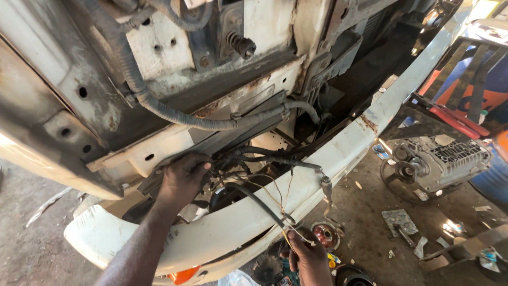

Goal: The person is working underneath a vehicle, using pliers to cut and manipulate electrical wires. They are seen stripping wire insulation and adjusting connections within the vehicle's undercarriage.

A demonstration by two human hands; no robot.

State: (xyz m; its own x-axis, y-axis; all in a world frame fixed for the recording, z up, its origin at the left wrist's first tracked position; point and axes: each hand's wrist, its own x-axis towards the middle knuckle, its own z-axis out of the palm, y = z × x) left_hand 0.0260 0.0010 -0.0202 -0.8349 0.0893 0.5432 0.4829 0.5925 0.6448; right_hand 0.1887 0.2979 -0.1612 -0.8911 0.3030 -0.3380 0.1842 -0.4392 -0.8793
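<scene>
I look down at the stripped front of a white vehicle. My left hand (182, 177) reaches behind the white bumper bar (338, 153) and grips a tangle of black wires (248, 159) under the rusty body panel. My right hand (307, 254) is below the bumper's front edge, pinching the ends of thin yellow and black wires (275, 201) that loop over the bar. A thick grey corrugated wiring loom (159, 108) runs across the panel above my left hand.
A threaded stud (242, 45) sticks out of the panel at the top. On the dirt floor to the right lie a grey engine part (439, 161), red-handled tools (455, 119) on a metal stand, a round red part (324, 233) and scraps.
</scene>
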